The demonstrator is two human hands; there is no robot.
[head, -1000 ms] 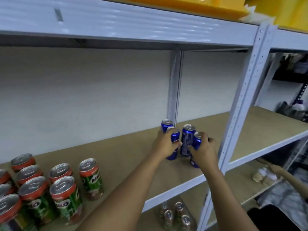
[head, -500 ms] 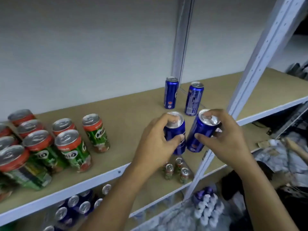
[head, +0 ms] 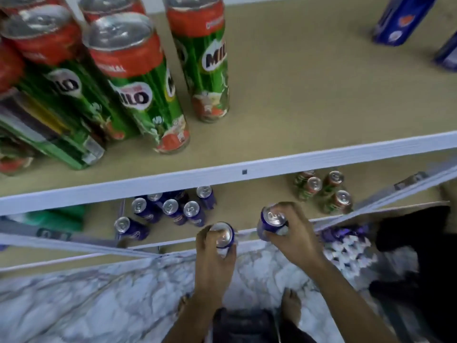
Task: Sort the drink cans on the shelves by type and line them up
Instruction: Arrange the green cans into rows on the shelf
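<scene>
While curled around one blue can (head: 224,235) from above, left hand (head: 214,256) low in front of the lower shelf (head: 249,209), fingertips wrapped over the rim, silver top facing up. Just to the right, right hand (head: 294,233) gripping a second blue can (head: 272,220) in the same fashion, fingers round its side, lid tilted slightly toward the camera. Both held cans near the lower shelf's front edge, close to each other but apart. Beyond the hands, on the lower shelf, a cluster of blue cans (head: 170,209) upright and bunched together, with one more blue can (head: 128,229) a little off to the left near the front. Farther right on the same shelf, a small group of green cans (head: 324,191) standing close together. Above, behind a white front rail (head: 222,173), the upper shelf (head: 296,95) with large green and red Milo cans (head: 138,82) crowded at the left, one Milo can (head: 202,58) standing a little apart to their right. At the far right of the upper shelf, two blue cans (head: 400,21) partly cut off by the edge. Below the hands, marble-patterned floor (head: 99,293) and bare feet (head: 291,303); at the right edge, a dark shape, too blurred to name.
</scene>
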